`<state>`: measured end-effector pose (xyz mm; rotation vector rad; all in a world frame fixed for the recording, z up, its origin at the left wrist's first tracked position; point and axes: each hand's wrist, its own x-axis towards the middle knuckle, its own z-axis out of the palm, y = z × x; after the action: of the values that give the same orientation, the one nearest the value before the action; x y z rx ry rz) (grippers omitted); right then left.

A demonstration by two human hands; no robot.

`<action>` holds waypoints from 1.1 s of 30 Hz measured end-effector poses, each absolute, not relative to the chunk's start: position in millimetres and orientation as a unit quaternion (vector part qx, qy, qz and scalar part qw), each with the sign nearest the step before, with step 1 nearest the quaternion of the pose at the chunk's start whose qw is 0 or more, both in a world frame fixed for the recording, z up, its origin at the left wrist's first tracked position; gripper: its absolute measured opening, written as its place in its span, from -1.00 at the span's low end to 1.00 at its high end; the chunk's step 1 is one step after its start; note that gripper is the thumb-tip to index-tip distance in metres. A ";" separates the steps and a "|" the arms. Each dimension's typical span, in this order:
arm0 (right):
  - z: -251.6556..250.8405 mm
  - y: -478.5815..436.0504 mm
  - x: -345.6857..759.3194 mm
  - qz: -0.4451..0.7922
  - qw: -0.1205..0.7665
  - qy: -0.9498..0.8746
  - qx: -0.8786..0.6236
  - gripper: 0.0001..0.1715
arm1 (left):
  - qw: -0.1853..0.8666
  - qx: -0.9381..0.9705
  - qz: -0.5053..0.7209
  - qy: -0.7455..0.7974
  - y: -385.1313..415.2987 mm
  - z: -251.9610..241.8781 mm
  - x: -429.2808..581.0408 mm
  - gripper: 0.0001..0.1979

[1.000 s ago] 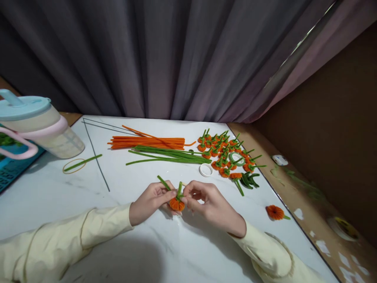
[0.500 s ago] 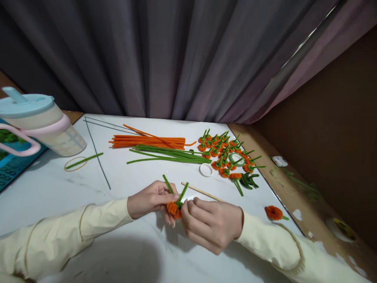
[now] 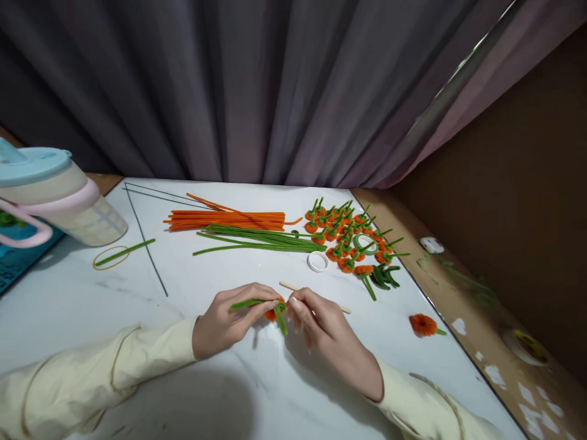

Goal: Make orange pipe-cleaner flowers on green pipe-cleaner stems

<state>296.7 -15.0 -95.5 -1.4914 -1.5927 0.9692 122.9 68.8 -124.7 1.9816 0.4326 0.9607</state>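
Observation:
Between my hands is a small orange fuzzy piece with green stems, one pointing left and one pointing down toward me. My left hand pinches it between thumb and fingers. At its right side, my right hand has thumb and forefinger pressed together; whether they grip any part of it is too small to tell. A thin wooden stick lies on the table behind my right hand, partly hidden by it.
Orange stems and green stems lie behind my hands. Several finished orange pieces cluster at the back right, near a white ring. One orange piece lies right. A lidded cup stands left.
The orange piece has been turned, so its stems now point left and down instead of up. My right hand has rotated, with its fingers now toward the piece's right side.

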 end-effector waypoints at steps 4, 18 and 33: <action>-96.1 -13.9 291.2 0.360 0.363 -0.637 -0.577 -0.74 | 0.366 0.810 0.429 0.159 66.9 -133.4 124.0 -0.79; -108.0 -11.0 280.4 0.210 0.373 -0.723 -0.543 -0.82 | 0.491 0.745 0.304 0.334 67.9 -114.5 125.7 -0.86; -98.2 2.3 290.1 0.332 0.378 -0.637 -0.584 -0.76 | 0.720 0.594 0.195 0.303 69.2 -114.0 134.6 -0.56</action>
<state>290.1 2.3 -98.2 -1.4916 -1.6292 0.8487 134.6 69.2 -114.0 1.3121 0.6696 0.4318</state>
